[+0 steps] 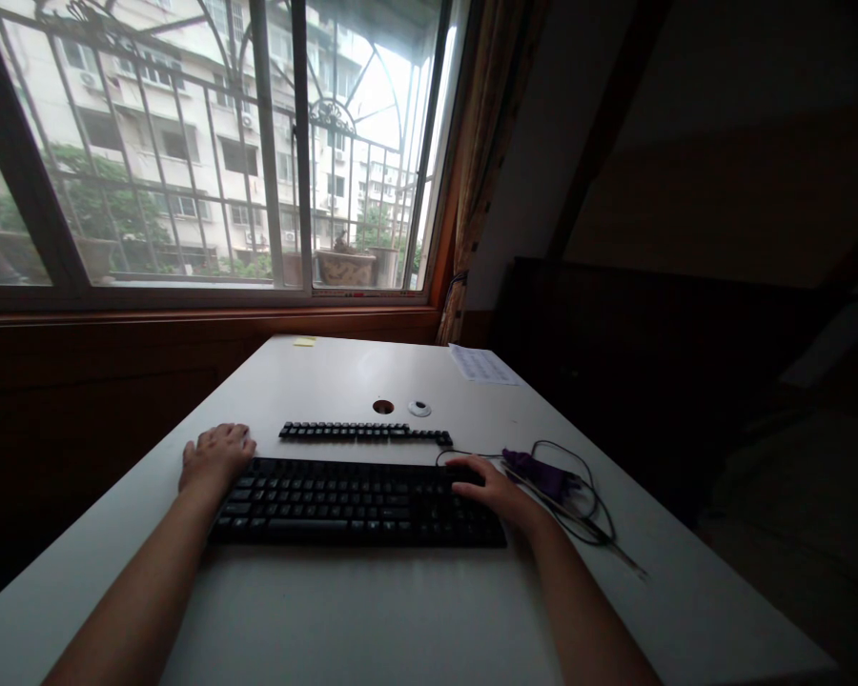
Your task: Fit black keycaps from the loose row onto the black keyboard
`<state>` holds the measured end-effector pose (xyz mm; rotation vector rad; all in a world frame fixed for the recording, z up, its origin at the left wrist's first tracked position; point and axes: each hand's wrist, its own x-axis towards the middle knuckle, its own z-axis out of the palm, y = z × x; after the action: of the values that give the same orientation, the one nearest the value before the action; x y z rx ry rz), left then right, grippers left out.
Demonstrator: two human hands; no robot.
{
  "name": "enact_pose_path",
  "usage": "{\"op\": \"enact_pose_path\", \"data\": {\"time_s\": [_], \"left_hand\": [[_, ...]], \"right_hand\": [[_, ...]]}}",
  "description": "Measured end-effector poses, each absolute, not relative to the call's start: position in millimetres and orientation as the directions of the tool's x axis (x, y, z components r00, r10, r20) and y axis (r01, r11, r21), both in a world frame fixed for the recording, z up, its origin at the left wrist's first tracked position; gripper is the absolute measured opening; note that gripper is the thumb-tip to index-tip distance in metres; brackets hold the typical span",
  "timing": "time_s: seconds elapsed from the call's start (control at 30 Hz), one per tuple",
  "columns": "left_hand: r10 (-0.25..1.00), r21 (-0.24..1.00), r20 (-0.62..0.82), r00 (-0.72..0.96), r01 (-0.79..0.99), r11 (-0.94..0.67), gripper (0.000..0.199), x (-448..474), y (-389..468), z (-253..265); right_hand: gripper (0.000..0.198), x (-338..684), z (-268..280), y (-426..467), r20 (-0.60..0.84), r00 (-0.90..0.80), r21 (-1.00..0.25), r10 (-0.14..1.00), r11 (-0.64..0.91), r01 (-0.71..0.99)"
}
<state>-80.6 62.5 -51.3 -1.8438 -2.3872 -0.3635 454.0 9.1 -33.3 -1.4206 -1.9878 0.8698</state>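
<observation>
A black keyboard (329, 505) lies flat on the white table (372, 619). Just beyond it, loose black keycaps (364, 433) stand in a long row. My left hand (218, 453) rests at the keyboard's upper left corner, fingers loosely bent and slightly apart on the tabletop; nothing shows in its grasp. Over the keyboard's upper right end reaches my right hand (490, 488), its thumb and forefinger parted with dark keys between them. Its other fingers are mostly hidden.
Right of the keyboard lie a purple cloth pouch (543, 475), a looped black cable (607, 524) and a thin metal tool (615, 550). Farther back are a round hole (383, 407), a white ring-shaped cover (419, 409), printed paper (482, 364) and a yellow note (304, 341).
</observation>
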Motion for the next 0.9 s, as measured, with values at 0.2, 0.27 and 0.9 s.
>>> {"op": "enact_pose_path", "data": {"time_s": [0.2,0.27,0.9], "left_hand": [[0.938,0.115,0.231,-0.26,0.964,0.239,0.057,-79.3,61.1,-50.8],[0.937,0.106,0.235,-0.259,0.965,0.24,0.056,-79.2,60.9,-50.9],[0.937,0.098,0.233,-0.259,0.965,0.243,0.056,-82.5,63.8,-54.6]], "right_hand": [[0.056,453.3,-30.5,7.7,0.062,-0.301,-0.755,0.952,0.242,0.609],[0.056,453.2,-30.1,7.5,0.059,-0.299,-0.756,0.952,0.238,0.61],[0.056,454.0,-33.7,9.1,0.073,-0.297,-0.748,0.952,0.25,0.615]]}}
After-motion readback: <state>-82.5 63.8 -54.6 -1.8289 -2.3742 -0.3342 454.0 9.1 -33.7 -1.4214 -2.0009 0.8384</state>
